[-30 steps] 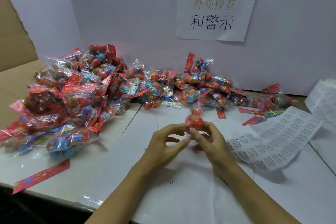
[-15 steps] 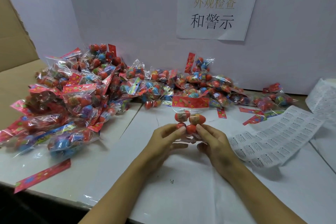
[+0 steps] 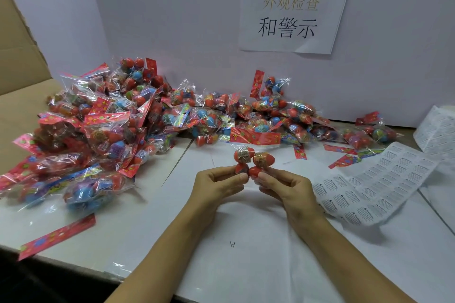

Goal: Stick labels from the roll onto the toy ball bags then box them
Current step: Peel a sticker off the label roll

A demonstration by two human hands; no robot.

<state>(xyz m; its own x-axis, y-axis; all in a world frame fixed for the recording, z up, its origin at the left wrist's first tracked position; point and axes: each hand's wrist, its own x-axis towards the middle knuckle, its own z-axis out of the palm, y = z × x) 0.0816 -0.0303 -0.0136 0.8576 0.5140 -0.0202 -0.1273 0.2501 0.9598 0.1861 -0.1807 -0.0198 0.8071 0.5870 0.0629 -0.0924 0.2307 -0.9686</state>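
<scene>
A person's two bare hands meet above the middle of a white paper-covered table [image 3: 246, 265]. Together they hold up a small clear plastic bag of red toy balls [image 3: 250, 158], its red patterned header card at the top. The left hand [image 3: 216, 186] pinches the bag's lower left corner between thumb and curled fingers. The right hand [image 3: 285, 186] pinches the lower right corner in the same way. The bag stands upright just above the fingertips, clear of the table.

Beyond the hands, a large heap of similar clear bags of red and blue balls [image 3: 110, 118] spreads along the far edge, thickest at the far left. To the right, a white strip of printed warning labels [image 3: 374, 179] lies unrolled across the table, leading to its roll [image 3: 435, 128] at the far right edge. A loose red header card [image 3: 56, 236] lies near the left front. A white paper sign with Chinese characters [image 3: 293, 10] hangs on the pale back wall. A brown cardboard box flap [image 3: 17, 56] shows at far left.
</scene>
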